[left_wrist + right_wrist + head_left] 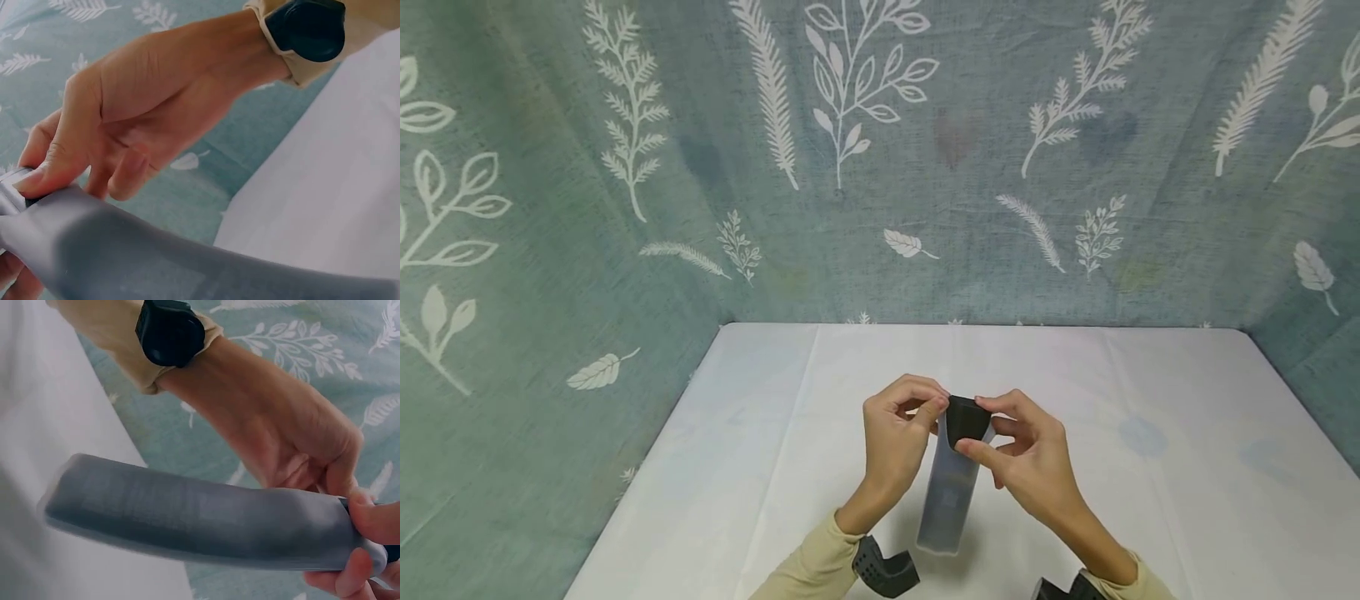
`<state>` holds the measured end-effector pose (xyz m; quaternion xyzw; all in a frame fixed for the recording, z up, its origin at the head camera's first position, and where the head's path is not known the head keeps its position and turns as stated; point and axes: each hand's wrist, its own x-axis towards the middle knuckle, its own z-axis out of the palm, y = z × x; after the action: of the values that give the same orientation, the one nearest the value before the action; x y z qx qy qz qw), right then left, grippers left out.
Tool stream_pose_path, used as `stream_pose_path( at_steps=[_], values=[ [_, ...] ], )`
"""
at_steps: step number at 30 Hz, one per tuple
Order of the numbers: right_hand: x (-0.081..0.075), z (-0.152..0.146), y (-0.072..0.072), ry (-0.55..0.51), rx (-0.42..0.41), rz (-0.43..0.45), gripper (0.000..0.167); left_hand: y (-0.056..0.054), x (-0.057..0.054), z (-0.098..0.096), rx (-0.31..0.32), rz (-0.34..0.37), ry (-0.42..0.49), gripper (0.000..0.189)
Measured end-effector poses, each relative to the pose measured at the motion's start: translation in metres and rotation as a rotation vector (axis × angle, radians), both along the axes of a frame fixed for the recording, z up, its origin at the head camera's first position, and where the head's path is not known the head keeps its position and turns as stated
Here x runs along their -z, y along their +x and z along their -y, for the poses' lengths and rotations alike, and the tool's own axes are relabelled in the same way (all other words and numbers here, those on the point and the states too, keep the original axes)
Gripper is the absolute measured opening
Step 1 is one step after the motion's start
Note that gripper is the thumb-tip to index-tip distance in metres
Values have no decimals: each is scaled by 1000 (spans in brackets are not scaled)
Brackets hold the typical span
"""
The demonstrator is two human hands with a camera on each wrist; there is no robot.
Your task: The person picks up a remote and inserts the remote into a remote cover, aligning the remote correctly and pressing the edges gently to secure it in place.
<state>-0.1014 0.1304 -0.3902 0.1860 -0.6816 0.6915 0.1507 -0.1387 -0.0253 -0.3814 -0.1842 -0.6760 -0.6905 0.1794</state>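
Observation:
A long, slightly curved translucent grey sleeve (946, 504) hangs at a slant between both hands over the white table. At its upper end a black piece (967, 419) shows, with smooth sides and a rounded lower edge; its kind cannot be told. My left hand (895, 433) pinches the upper left corner, where the sleeve and black piece meet. On the right side, my right hand (1037, 458) grips the same end, thumb across the black piece and forefinger at its top corner. In the right wrist view the sleeve (187, 519) stretches from the fingers towards the table side.
A white cloth covers the table (820, 367). Green fabric with white leaf prints (985, 150) hangs behind it and along both sides. Dark wrist-worn devices sit on the left wrist (886, 568) and the right wrist (170, 332), over beige sleeves.

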Motion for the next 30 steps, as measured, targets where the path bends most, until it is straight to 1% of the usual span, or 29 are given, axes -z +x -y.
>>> stream_pose_path(
  at_steps=[3, 5, 8, 11, 14, 17, 20, 23, 26, 28, 30],
  values=[
    [0, 2, 1, 17, -9, 15, 41, -1, 0, 2, 2, 7, -7, 12],
    [0, 3, 0, 33, -5, 27, 41, -2, -1, 4, 21, 16, -8, 11],
    [-1, 2, -1, 61, 5, 22, 43, -5, -3, 6, 71, 48, -2, 7],
    [-2, -1, -4, 81, 14, -16, 48, -5, -4, 8, 136, 100, 17, 5],
    [-2, -5, -6, 92, 15, -49, 52, -3, -4, 10, 185, 141, 22, 14],
    [0, -9, -9, 77, -4, -65, 51, 0, -4, 13, 221, 161, 39, 25],
    [3, -15, -12, -14, -76, -110, 46, 1, -3, 15, 257, 179, 74, 29],
    [7, -20, -15, -128, -187, -190, 42, 1, -3, 16, 313, 205, 121, 28],
    [9, -22, -18, -197, -283, -263, 39, 3, -3, 16, 369, 241, 162, 29],
    [10, -22, -18, -222, -309, -288, 36, 4, -3, 17, 402, 257, 186, 30],
    [8, -21, -17, -216, -296, -299, 31, 5, -4, 17, 424, 261, 195, 31]
  ],
)
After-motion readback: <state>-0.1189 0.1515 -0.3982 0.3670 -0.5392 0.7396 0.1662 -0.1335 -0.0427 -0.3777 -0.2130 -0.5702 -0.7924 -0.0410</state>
